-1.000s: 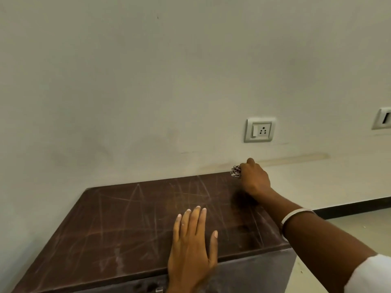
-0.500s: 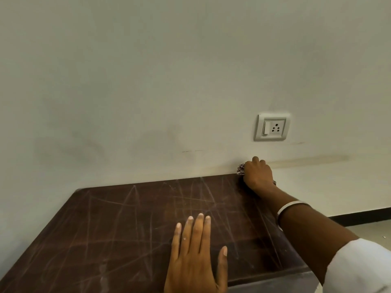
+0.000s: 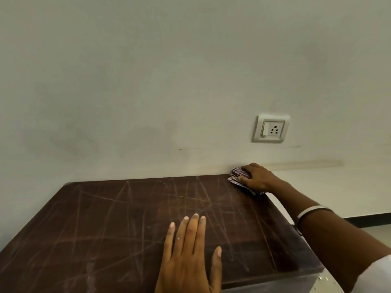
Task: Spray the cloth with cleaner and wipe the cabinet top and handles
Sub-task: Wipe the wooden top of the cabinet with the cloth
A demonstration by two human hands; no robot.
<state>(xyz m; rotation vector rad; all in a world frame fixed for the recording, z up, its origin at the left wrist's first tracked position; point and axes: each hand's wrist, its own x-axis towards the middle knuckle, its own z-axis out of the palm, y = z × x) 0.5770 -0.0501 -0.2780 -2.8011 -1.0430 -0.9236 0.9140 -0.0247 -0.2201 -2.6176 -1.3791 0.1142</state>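
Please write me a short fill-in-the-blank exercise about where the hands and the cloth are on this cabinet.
1. The checked cloth is under the person's ____ hand.
2. The left hand lies ____ on the cabinet top, fingers spread, holding nothing.
3. The cloth sits at the top's far ____ corner, next to the wall.
4. On the wall above the cloth is a white ____ with a switch.

Missing words: right; flat; right; socket

Bare cabinet top [image 3: 127, 225], wall [image 3: 148, 81] behind
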